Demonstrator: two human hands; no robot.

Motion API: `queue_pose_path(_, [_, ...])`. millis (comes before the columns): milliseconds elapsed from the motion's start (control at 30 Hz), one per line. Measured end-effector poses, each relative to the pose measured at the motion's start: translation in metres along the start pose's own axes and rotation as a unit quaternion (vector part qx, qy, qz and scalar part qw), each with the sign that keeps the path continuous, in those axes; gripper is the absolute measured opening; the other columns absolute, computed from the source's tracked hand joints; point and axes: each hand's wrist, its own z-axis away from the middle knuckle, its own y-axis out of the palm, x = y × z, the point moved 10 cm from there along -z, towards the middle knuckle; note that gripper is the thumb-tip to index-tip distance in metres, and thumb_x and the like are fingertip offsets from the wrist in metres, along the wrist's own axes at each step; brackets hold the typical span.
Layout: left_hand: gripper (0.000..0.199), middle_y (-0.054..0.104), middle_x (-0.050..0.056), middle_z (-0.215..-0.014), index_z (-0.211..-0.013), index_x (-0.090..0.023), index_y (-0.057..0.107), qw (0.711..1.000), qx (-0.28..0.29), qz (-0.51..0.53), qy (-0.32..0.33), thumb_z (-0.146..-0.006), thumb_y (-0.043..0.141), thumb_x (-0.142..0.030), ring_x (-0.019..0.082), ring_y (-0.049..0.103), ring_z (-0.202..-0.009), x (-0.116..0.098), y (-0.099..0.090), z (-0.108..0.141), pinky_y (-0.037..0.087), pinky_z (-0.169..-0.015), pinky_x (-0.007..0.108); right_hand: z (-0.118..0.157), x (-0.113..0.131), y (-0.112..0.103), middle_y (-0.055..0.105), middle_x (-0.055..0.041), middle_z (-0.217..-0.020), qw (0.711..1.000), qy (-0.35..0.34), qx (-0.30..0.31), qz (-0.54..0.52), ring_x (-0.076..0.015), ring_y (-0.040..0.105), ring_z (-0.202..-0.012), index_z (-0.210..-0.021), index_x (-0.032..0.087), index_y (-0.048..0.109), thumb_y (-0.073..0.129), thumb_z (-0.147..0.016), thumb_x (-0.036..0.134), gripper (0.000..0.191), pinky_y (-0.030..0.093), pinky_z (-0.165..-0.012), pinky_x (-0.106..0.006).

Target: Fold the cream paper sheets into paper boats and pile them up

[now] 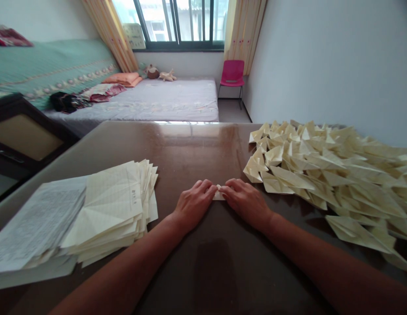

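A small piece of folded cream paper (219,195) lies on the brown table between my two hands, mostly covered by them. My left hand (197,200) is closed on its left side, thumb and fingers pressed together. From the right, my right hand (245,201) grips the paper the same way, its fingers curled. Only the middle of the paper shows, with a small peak at its top edge. The full shape of the fold is hidden under the fingers.
A large heap of folded cream paper pieces (324,166) covers the table's right side. On the left lie a stack of creased lined sheets (111,205) and a stack of printed sheets (42,218). Beyond the table (190,151) stand a bed (183,98) and a pink chair (232,73).
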Motion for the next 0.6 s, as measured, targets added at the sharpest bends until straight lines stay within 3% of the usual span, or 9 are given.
queue_pose_path(100, [0.018,0.06,0.003,-0.105,-0.111,-0.022,0.055,0.996,-0.017,0.004,0.083,-0.095,0.045,-0.025,0.018,0.051,-0.1,-0.014,-0.004,0.005,0.048,-0.072,0.025,0.003,0.011,-0.001,0.063,-0.0052,-0.104,0.998,-0.052,0.004,0.023,-0.0203,0.052,-0.094,-0.115,0.024,0.06,0.049,-0.094,0.022,0.024,0.036,-0.078,-0.033])
queue_pose_path(200, [0.022,0.06,0.005,-0.102,-0.114,-0.019,0.057,0.994,-0.004,-0.002,0.114,-0.095,0.046,-0.023,0.019,0.052,-0.096,-0.021,-0.003,0.01,0.049,-0.077,0.028,0.007,0.017,-0.001,0.064,-0.0069,-0.107,0.996,-0.065,0.026,0.046,-0.022,0.052,-0.095,-0.117,0.022,0.06,0.049,-0.093,0.021,0.026,0.036,-0.077,-0.036])
queue_pose_path(400, [0.025,0.06,0.008,-0.099,-0.116,-0.014,0.057,0.992,0.041,-0.053,0.11,-0.094,0.047,-0.02,0.021,0.053,-0.093,-0.027,0.0,0.014,0.048,-0.073,0.032,0.018,0.025,-0.005,0.062,-0.0124,-0.116,0.989,-0.05,0.073,0.117,-0.0249,0.052,-0.096,-0.127,0.015,0.055,0.048,-0.092,0.017,0.035,0.036,-0.072,-0.039])
queue_pose_path(600, [0.021,0.059,0.009,-0.093,-0.105,-0.009,0.061,0.987,0.075,-0.105,0.097,-0.09,0.048,-0.013,0.023,0.054,-0.087,-0.03,-0.002,0.017,0.044,-0.067,0.035,0.028,0.026,-0.004,0.059,-0.0148,-0.121,0.981,-0.03,0.097,0.164,-0.0261,0.052,-0.098,-0.129,0.007,0.052,0.047,-0.088,0.008,0.041,0.039,-0.071,-0.041])
